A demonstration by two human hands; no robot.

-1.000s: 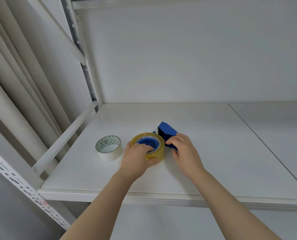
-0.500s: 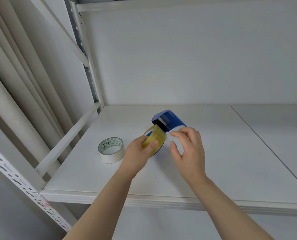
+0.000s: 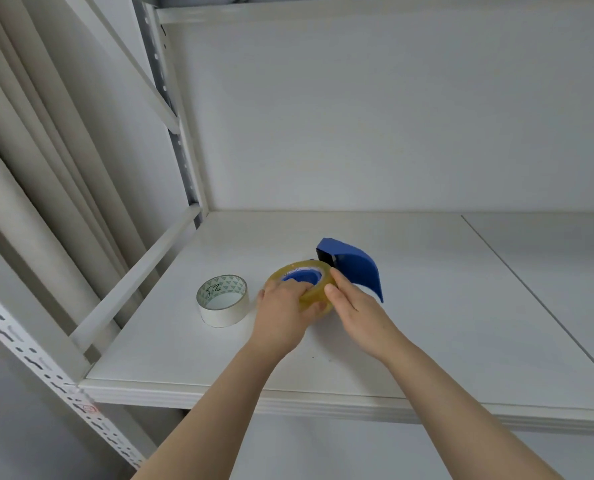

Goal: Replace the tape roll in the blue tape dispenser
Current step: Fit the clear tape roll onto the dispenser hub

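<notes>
Clasped from both sides near the frame's centre, the glossy amber tape roll (image 3: 302, 284) on its blue dispenser (image 3: 352, 268) sits between the left hand (image 3: 281, 315) and right hand (image 3: 354, 308), while a matte white roll (image 3: 222, 301) rests left of them on the smooth white shelf (image 3: 427, 323).

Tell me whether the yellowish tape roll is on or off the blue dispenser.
On. The yellowish tape roll rings the blue hub of the dispenser, blue showing through its centre. The left hand and right hand both grip it.
</notes>
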